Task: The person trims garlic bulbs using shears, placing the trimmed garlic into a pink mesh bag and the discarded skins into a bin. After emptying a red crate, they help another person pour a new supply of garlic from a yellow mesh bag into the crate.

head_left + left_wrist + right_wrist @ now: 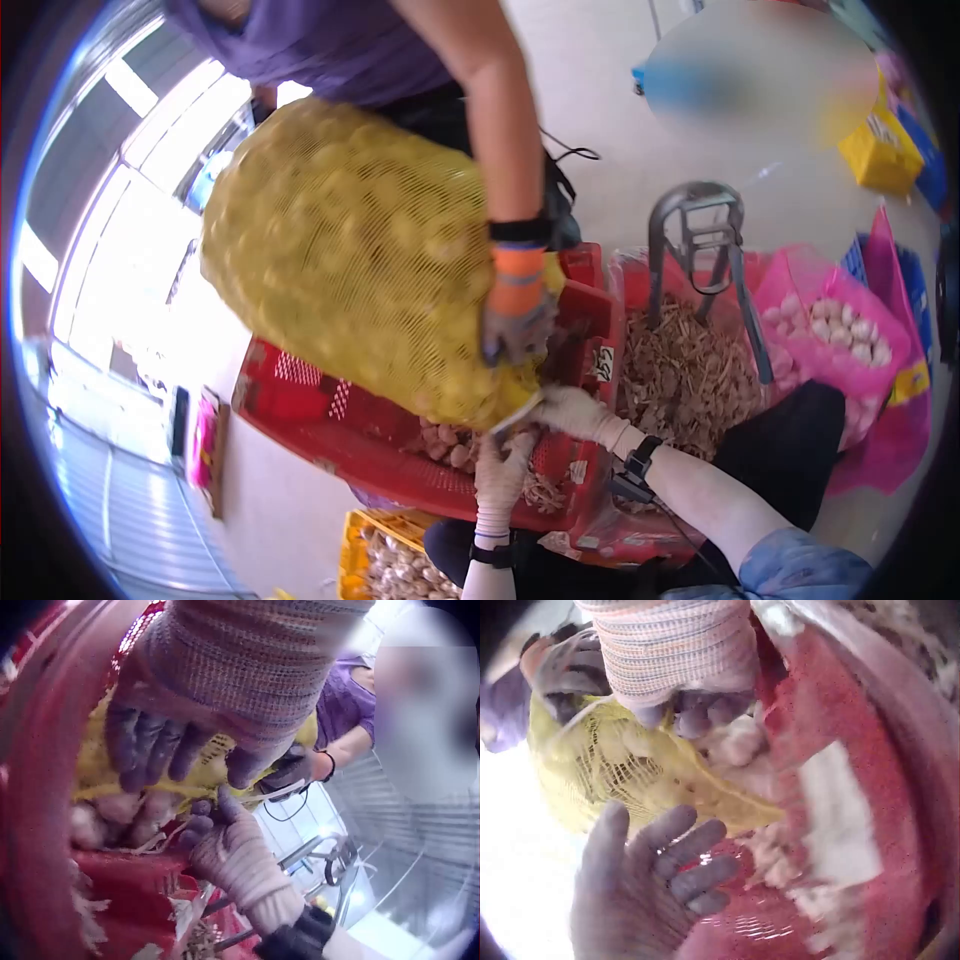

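Observation:
A big yellow mesh sack [350,260] full of garlic bulbs tilts mouth-down over a red crate [300,405]. Its rim in the right wrist view is a loose yellow mesh edge [727,806]. My right hand [580,415], in a knitted glove, pinches that edge with curled fingers [697,712]. My gloved left hand [503,480] is beside the mouth, its fingers spread and nearly straight against the mesh [150,742]. Garlic bulbs [112,821] lie in the crate below the mouth. A white strip [281,793] sticks out near my right thumb.
Another person in a purple shirt [340,50] supports the sack with an orange-and-grey gloved hand [520,310]. At right stand a container of dry stalks [680,370], a metal frame [700,210] and a pink bag [840,290] of garlic. A yellow crate [352,560] holds more bulbs.

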Available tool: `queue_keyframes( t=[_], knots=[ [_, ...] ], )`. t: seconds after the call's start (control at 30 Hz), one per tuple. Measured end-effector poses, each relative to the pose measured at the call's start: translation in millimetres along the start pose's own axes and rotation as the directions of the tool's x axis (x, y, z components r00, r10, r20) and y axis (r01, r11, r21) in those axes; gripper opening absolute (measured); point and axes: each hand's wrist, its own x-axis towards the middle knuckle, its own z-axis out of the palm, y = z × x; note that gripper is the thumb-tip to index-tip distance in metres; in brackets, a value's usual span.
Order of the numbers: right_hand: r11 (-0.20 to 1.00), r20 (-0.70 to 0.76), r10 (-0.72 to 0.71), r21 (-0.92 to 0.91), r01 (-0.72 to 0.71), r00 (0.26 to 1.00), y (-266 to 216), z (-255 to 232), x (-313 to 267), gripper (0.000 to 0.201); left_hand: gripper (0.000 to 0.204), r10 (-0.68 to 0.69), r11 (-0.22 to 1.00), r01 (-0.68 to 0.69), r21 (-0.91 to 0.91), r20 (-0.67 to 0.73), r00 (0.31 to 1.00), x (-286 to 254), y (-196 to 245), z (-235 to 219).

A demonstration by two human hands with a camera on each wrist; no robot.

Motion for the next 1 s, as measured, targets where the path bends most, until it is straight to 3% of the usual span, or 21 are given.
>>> queue_keyframes(
  t=[0.03,0.1,0.13,0.17,0.23,0.27,0.3,0.43,0.5,0.53,0.57,0.63,0.67,0.7,0.73,0.77,0.8,0.83,0.9,0.97,1.0],
  knots=[
    [0.984,0.104,-0.111,-0.125,0.124,0.988,35.2,8.0,4.2,0.038,0.044,0.116,0.989,-0.12,-0.087,-0.051,0.992,14.0,-18.4,6.0],
    [0.917,-0.034,-0.13,-0.383,0.107,0.991,18.1,16.0,-12.2,0.033,0.042,0.071,0.945,-0.1,-0.313,-0.103,0.992,30.3,-8.4,2.7],
    [0.994,-0.05,-0.095,-0.054,0.092,0.994,28.1,16.3,-7.6,0.03,0.035,-0.022,0.906,0.018,-0.423,-0.004,1.0,29.7,3.9,-2.8],
    [0.957,-0.05,-0.058,0.281,0.07,0.997,32.3,17.5,-3.9,0.027,0.035,-0.032,0.916,0.03,-0.399,0.003,0.999,33.3,8.6,-5.5],
    [0.975,-0.104,0.015,0.221,0.009,0.994,39.3,20.7,-2.4,0.022,0.033,-0.179,0.89,0.166,-0.424,0.009,0.984,34.6,10.8,-12.2],
    [0.991,-0.114,-0.128,-0.048,0.123,0.985,37.2,22.6,-5.5,0.021,0.034,-0.197,0.891,0.184,-0.416,0.011,0.98,42.0,3.5,-16.2],
    [0.918,-0.084,-0.269,-0.325,0.229,0.959,33.3,21.3,-7.5,0.021,0.034,-0.198,0.891,0.187,-0.415,0.015,0.98,41.6,-2.0,-20.2],
    [0.76,0.057,-0.246,-0.608,0.229,0.968,26.6,24.3,-18.4,0.022,0.05,-0.161,0.876,0.054,-0.479,-0.186,0.969,52.7,6.0,-28.8],
    [0.817,0.014,-0.283,-0.52,0.249,0.959,29.9,22.9,-19.7,0.016,0.067,-0.15,0.877,-0.036,-0.479,-0.343,0.927,59.3,16.0,-45.8],
    [0.943,-0.291,-0.263,-0.278,0.182,0.92,35.6,22.5,-16.8,0.015,0.067,-0.14,0.876,-0.054,-0.479,-0.361,0.922,65.8,18.8,-58.0],
    [0.984,-0.554,-0.145,0.007,0.178,0.82,38.7,19.8,-14.0,0.014,0.071,-0.154,0.892,-0.028,-0.452,-0.361,0.92,75.3,20.4,-71.4],
    [0.893,-0.694,-0.122,0.236,0.384,0.709,32.4,-3.7,-6.6,0.023,0.079,-0.179,0.918,0.027,-0.396,-0.353,0.918,95.3,27.0,-93.4],
    [0.919,-0.707,-0.184,0.123,0.375,0.683,14.1,-18.4,-7.3,0.033,0.081,-0.166,0.861,0.057,-0.505,-0.174,0.971,93.8,44.9,-100.7],
    [0.934,-0.71,-0.245,0.009,0.356,0.66,-5.2,-33.6,-7.6,0.043,0.081,-0.166,0.862,0.053,-0.505,-0.182,0.969,99.0,37.1,-107.2],
    [0.932,-0.706,-0.252,0.007,0.362,0.662,-9.8,-46.2,4.5,0.043,0.078,-0.158,0.863,0.077,-0.499,-0.122,0.98,112.2,20.0,-111.3],
    [0.905,-0.632,-0.177,0.198,0.377,0.755,-12.5,-59.4,20.8,0.049,0.076,-0.148,0.863,0.099,-0.495,-0.061,0.987,127.2,2.4,-113.7],
    [0.852,-0.534,-0.119,0.378,0.363,0.837,-15.1,-68.7,31.5,0.055,0.076,-0.102,0.904,0.053,-0.425,-0.094,0.99,134.4,-2.6,-113.2],
    [0.853,-0.533,-0.136,0.366,0.372,0.835,-16.8,-75.0,36.2,0.055,0.076,-0.091,0.899,0.039,-0.436,-0.099,0.991,135.1,-9.3,-113.6],
    [0.949,-0.442,-0.108,0.221,0.225,0.89,-30.9,-80.0,47.8,0.063,0.076,-0.156,0.868,0.095,-0.488,-0.085,0.984,120.8,11.4,-103.3],
    [0.923,-0.461,-0.108,0.283,0.261,0.881,-36.8,-79.1,59.8,0.062,0.069,-0.137,0.85,0.055,-0.524,-0.118,0.984,121.4,13.5,-109.6],
    [0.956,-0.524,0.01,0.255,0.146,0.852,-29.7,-91.3,71.4,0.058,0.065,-0.079,0.944,0.052,-0.326,-0.072,0.994,110.7,25.7,-118.4]
  ],
)
